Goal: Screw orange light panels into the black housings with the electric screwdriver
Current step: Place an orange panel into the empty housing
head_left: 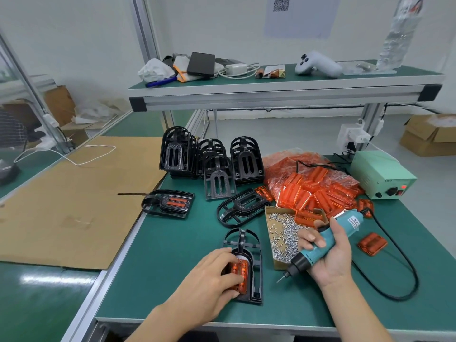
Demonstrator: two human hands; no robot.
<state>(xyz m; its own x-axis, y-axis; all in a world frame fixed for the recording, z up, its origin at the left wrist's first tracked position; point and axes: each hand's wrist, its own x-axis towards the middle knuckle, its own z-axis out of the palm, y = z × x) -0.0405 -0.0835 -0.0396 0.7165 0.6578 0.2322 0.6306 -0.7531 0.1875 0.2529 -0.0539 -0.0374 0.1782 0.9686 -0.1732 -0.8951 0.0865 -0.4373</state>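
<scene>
one orange light panel (239,275) sits inside black housing (251,265).

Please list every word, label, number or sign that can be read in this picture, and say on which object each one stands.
"LED": on the front of the green power box.
White label on the electric screwdriver, held in the right hand: too small to read.
QR code on the wall sheet: blurred, no readable text.
Nothing else legible.
</scene>
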